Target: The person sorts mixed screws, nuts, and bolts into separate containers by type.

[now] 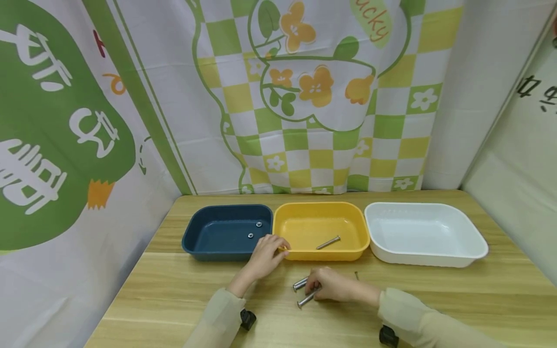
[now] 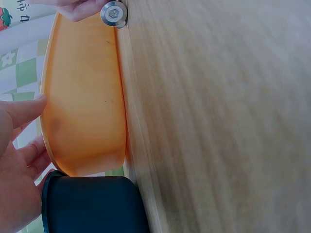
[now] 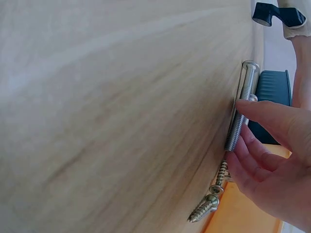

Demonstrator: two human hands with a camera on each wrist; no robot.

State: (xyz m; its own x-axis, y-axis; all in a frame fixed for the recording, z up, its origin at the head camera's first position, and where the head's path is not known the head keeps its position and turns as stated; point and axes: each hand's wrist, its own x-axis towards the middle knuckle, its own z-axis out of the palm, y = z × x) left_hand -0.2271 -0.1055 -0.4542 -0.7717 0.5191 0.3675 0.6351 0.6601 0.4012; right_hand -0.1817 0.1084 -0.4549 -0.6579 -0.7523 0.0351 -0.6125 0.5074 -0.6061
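My right hand (image 1: 328,285) pinches a silver bolt (image 1: 308,298) between thumb and fingers, low over the table. In the right wrist view the thumb lies across the threaded bolt (image 3: 248,82) and the fingertips meet its lower end. Another bolt (image 1: 300,283) lies just behind, partly hidden by that hand. My left hand (image 1: 266,253) rests at the near left corner of the yellow tray (image 1: 322,254), fingers over the rim. The left wrist view shows its thumb (image 2: 29,109) touching the tray's rim; some fingers are partly hidden.
One bolt (image 1: 328,242) lies inside the yellow tray. The dark blue tray (image 1: 217,256) at left holds two small nuts (image 1: 258,224). A white tray (image 1: 428,258) stands at right. Small screws (image 3: 205,208) lie on the wooden table (image 1: 174,290) near my right hand.
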